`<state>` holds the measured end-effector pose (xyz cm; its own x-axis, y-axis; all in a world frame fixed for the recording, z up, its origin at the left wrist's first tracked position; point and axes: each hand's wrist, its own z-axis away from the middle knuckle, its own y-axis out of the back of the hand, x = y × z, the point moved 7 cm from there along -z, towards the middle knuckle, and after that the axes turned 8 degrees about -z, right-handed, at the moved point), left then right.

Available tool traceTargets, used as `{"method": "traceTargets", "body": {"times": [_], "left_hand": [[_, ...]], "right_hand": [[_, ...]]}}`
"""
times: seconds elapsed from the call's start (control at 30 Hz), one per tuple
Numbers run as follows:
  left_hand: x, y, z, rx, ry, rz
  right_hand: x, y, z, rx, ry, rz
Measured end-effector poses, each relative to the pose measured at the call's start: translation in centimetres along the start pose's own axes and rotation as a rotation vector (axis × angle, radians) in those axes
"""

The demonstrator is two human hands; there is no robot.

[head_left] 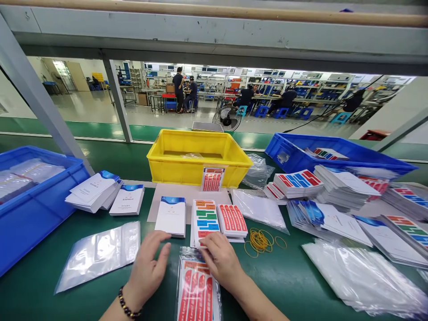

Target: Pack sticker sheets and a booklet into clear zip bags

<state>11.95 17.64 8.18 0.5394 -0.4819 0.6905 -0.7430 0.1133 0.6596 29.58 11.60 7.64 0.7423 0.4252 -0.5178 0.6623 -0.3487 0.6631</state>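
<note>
Here's the colour sheet stack (205, 214), mid-worktop (284, 272), and the right hand (220, 258) is right on its near edge, fingertips down on the top sheet; whether that grip is pinching anything, I can't tell. Across to the left hand (152, 263): grip released, fingers half curled by the near corner of the booklet stack (172, 216). Between the wrists lies a filled bag (199, 285), clear plastic with red and orange print showing through, flat and face up. The red sheet stack (233, 220) sits just beside the colour one, the piles probably lined up so either hand reaches them without stretching. Rubber bands (260, 242) lie loose to the right, likely kept there for easy picking.

Now the containers! Straight ahead, the yellow bin (177, 171) has just a scrap of clear plastic visible inside, and a bagged red sheet (213, 179) leans upright on its front, perhaps as a sample to check against. Far left, the left blue bin (36, 218) carries plastic-wrapped packs (36, 171); back right, the right blue bin (297, 161) holds more printed sheets (329, 154).
</note>
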Motion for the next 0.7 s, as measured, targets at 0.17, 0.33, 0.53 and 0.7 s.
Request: {"method": "traceTargets", "body": {"times": [0.17, 0.33, 0.53, 0.7], "left_hand": [[-4.8, 5.3, 0.1, -0.022, 0.243, -0.367], [-10.2, 7.5, 1.4, -0.292, 0.554, -0.669], [-12.1, 7.5, 2.2, -0.389, 0.534, -0.698], [-11.8, 7.9, 2.0, -0.364, 0.505, -0.689]], "right_hand": [[-2.1, -1.1, 1.1, -0.048, 0.077, 0.002], [-3.7, -7.0, 3.6, -0.660, 0.085, -0.085], [-3.3, -8.8, 3.9, -0.915, -0.067, -0.094], [-2.9, -8.4, 4.2, -0.802, 0.050, -0.130]]}}
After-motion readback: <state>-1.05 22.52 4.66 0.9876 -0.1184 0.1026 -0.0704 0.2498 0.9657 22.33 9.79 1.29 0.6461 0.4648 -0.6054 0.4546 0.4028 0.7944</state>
